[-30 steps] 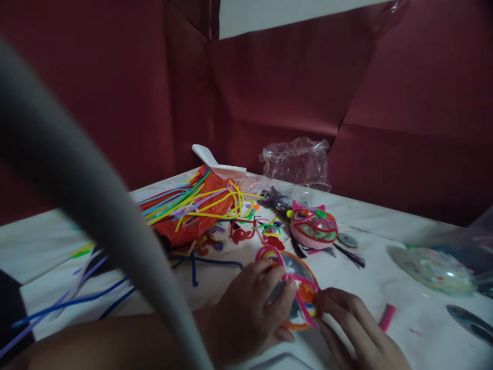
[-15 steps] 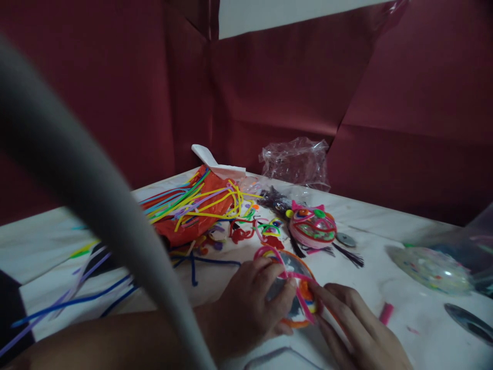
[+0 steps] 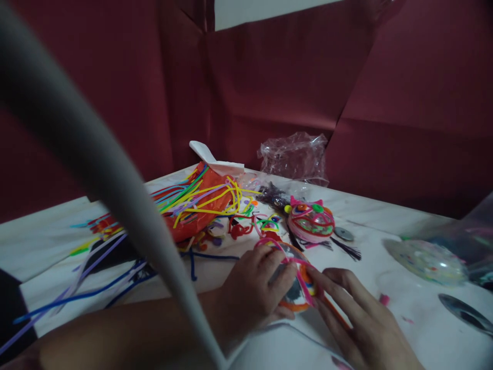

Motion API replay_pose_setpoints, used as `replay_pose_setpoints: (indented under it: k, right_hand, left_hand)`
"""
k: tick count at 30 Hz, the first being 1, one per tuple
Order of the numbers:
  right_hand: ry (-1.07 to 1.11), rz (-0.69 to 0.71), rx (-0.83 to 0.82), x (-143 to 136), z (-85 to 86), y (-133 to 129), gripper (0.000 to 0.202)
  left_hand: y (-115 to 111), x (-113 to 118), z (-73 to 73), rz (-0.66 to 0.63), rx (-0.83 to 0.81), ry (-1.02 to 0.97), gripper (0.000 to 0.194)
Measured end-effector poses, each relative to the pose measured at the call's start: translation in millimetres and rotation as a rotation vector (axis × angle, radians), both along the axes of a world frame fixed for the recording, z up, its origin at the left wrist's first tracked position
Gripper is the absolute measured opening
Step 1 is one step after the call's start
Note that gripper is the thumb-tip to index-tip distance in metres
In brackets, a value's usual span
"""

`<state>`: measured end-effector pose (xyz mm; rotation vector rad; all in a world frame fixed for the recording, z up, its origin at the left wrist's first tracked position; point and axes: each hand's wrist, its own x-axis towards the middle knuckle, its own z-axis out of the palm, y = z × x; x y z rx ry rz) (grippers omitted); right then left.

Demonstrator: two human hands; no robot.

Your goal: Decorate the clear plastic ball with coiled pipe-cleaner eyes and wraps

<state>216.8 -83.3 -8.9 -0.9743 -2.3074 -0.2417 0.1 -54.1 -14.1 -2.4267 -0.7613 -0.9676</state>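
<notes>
A round disc, grey and white with an orange pipe cleaner around its rim, lies low in the middle. Pink pipe cleaner crosses its face, beside a piece of orange, yellow and blue. My left hand is closed on the disc's left side, thumb on top. At the right edge, the fingers of my right hand pinch around an orange pipe cleaner that runs out between them. Their tips touch the disc, and part of the rim is hidden beneath both hands.
A pink decorated figure sits behind the disc. Colourful pipe cleaners lie on a red bag at the left. Clear plastic packaging, a clear dome and a shiny disc stand around. A blurred grey pole crosses the left foreground.
The view has shifted slightly, so the things on the table sit a little higher. More orange pipe cleaner shows between my right fingers. My left hand keeps its hold on the disc.
</notes>
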Motion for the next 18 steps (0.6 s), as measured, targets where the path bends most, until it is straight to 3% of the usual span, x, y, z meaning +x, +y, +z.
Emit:
replay_pose_setpoints:
  k: [13,18]
  right_hand:
    - [-0.038,0.013,-0.011,1.2,3.8,1.1,0.042]
    - [0.037,0.037,0.031,-3.7,8.4,1.0,0.035]
  left_hand:
    - [4.2,1.5,1.0,-0.022,0.067,-0.047,0.074]
    - [1.8,1.2,0.3,0.025,-0.054,-0.001,0.079]
